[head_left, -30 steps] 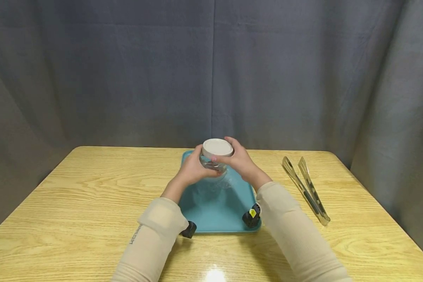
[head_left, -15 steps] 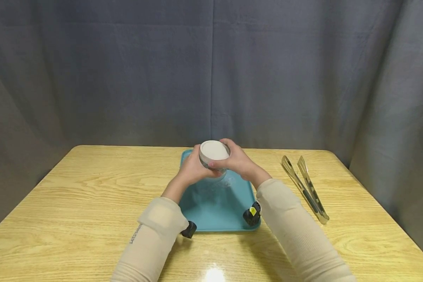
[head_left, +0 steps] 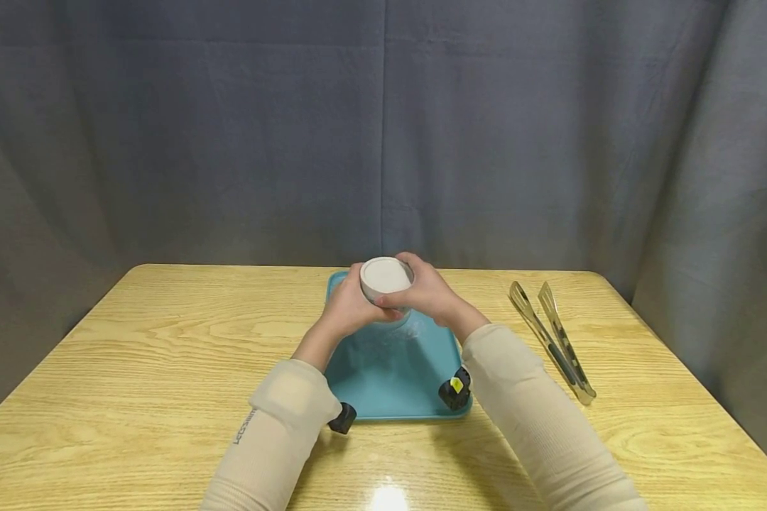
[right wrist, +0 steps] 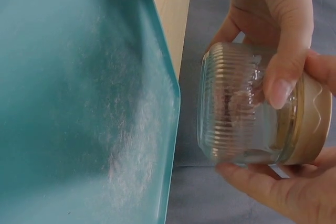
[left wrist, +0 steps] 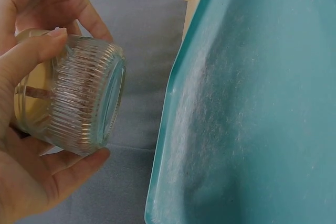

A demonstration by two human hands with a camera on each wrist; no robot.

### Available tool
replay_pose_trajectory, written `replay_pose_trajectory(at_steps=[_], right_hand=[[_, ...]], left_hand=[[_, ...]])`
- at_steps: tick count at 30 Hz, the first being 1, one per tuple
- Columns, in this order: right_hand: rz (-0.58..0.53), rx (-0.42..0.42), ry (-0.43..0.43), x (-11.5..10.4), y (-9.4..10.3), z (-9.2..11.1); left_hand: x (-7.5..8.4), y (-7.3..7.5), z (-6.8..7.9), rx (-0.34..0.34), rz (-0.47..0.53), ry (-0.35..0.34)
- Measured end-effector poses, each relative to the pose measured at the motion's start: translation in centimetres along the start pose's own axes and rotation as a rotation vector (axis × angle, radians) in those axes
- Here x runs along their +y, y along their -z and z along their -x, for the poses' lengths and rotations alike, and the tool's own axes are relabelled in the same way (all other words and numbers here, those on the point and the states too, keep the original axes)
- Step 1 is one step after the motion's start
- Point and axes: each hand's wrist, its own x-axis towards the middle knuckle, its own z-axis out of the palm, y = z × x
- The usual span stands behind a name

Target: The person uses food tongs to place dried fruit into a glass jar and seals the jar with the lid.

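Above the far part of a blue-green tray (head_left: 383,383), both hands hold a ribbed glass jar (left wrist: 89,98) with a pale lid (head_left: 385,275). My left hand (head_left: 347,306) grips the left side, its thumb across the glass in the right wrist view. At the other side my right hand (head_left: 431,292) grips the jar around the lid, with its thumb on the lid's near side and other fingers reaching along the glass. Something brown shows through the glass; what it is I cannot tell. The lid's top leans towards the head camera. In the wrist views the jar hangs apart from the tray.
Metal tongs (head_left: 552,344) with dark grips lie spread on the wooden table (head_left: 166,369), right of the tray. Pale scuffs mark the tray's surface. A grey curtain (head_left: 243,142) hangs behind the table and along its sides.
The jar has tipped towards the head camera, so more of the lid's top shows, and it has shifted slightly left. Both hands keep their grip. The tongs and tray stay put.
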Motion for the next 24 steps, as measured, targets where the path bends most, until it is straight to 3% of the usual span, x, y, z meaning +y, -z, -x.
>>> replay_pose_trajectory(at_steps=[15,18,24], right_hand=[[0.024,0.085,-0.072,-0.8,-1.4,0.5],[-0.033,0.028,-0.085,-0.8,-0.9,0.5],[-0.237,-0.204,-0.135,0.0,1.5,0.1]], left_hand=[[-0.3,-0.1,0.1,0.007,-0.015,-0.010],[-0.3,0.0,0.1,0.014,-0.002,-0.032],[-0.4,0.0,0.2,-0.011,0.043,-0.069]])
